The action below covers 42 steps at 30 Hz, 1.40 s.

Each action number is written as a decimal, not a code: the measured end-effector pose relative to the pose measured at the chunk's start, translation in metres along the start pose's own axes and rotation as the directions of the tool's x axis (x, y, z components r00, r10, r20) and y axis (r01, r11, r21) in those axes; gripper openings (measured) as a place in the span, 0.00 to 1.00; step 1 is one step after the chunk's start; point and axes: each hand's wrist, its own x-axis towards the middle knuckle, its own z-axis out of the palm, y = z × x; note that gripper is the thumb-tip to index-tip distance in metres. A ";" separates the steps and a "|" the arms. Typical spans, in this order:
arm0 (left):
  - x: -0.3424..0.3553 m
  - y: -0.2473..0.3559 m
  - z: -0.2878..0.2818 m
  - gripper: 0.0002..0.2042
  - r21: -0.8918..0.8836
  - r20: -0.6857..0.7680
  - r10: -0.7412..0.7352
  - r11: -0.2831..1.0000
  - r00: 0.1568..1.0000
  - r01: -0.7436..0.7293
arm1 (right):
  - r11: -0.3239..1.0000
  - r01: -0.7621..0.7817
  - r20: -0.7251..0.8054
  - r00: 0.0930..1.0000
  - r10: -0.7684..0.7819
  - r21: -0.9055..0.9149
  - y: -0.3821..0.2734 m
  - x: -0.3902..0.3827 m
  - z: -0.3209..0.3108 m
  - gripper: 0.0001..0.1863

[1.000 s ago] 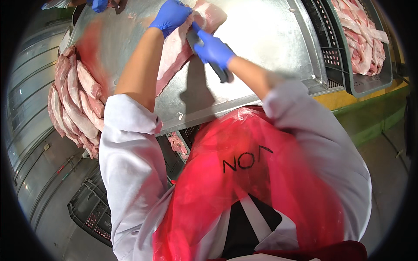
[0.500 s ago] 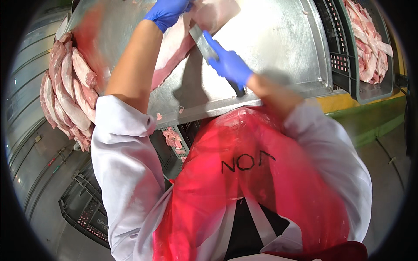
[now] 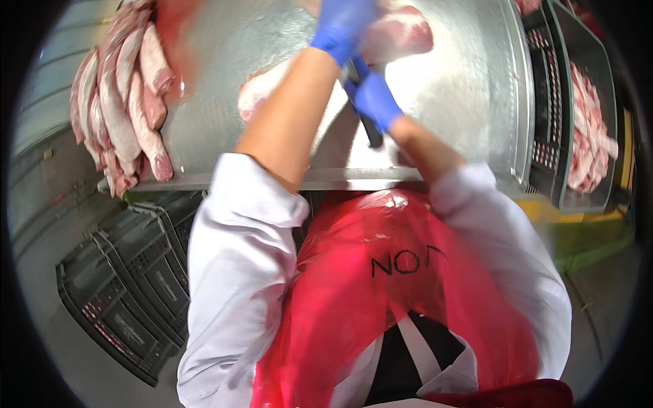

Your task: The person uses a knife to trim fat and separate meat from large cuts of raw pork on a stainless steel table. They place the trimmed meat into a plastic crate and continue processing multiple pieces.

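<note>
Blue-gloved, my right grip [image 3: 376,100] is clasping a knife [image 3: 373,134] inside the desk's near edge [image 3: 367,179], my left grip [image 3: 348,26], closure unclear, presumably steadying meat [image 3: 405,34].

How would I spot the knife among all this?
Find the big metal worktop beyond the red apron. Near its middle, the blue-gloved right hand grips the knife. Its black handle, poking out below, sets it apart from the pale pink meat.

Tabletop [image 3: 469,102] lies open between right grip [image 3: 377,100] and obstructing crate [image 3: 546,88].
</note>
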 end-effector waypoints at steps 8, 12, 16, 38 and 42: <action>-0.059 0.006 0.020 0.06 -0.272 -0.204 0.010 0.960 0.979 -0.066 | 0.864 0.024 0.007 0.999 -0.032 0.503 0.127 0.013 0.093 0.30; -0.072 -0.001 0.022 0.08 -0.345 -0.299 0.032 0.928 0.954 -0.140 | 0.682 -0.255 0.276 0.958 0.081 0.685 0.078 -0.032 0.104 0.32; -0.083 0.015 0.013 0.10 -0.158 -0.301 0.207 0.952 0.931 -0.263 | 0.988 -0.154 0.033 0.988 0.154 0.002 -0.029 0.016 0.104 0.38; -0.131 0.069 -0.034 0.08 -0.324 -0.359 0.238 0.875 0.903 -0.359 | 0.992 -0.019 0.044 0.999 0.014 0.124 -0.049 0.051 0.203 0.44; -0.145 0.071 -0.048 0.07 -0.408 -0.435 0.210 0.821 0.876 -0.400 | 0.989 -0.062 0.120 0.992 0.046 0.133 -0.044 -0.039 0.239 0.44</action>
